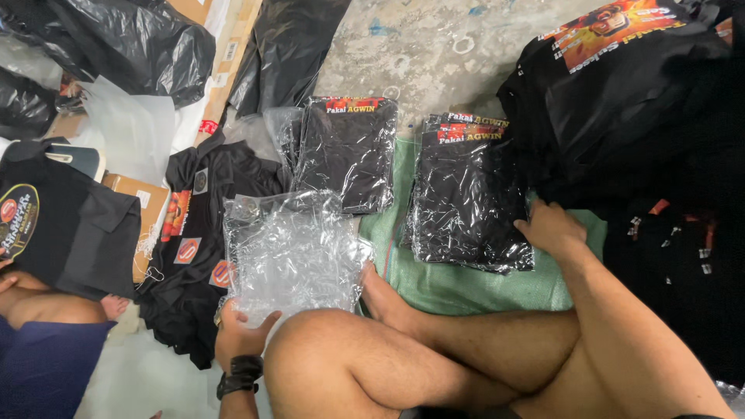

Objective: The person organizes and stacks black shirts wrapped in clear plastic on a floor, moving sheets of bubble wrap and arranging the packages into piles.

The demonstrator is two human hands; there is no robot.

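Fingers of the left hand [237,335] pinch the near edge of an empty clear plastic bag [291,252], which stretches away from them. Right hand [549,227] rests, fingers curled, against the right-hand stack of bagged black shirts [466,198].

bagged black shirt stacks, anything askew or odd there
The right stack of plastic-bagged black shirts is fanned, upper packs slid off the ones below; the right hand rests at its edge. The left stack of bagged shirts sits square. The left hand holds empty clear bags.
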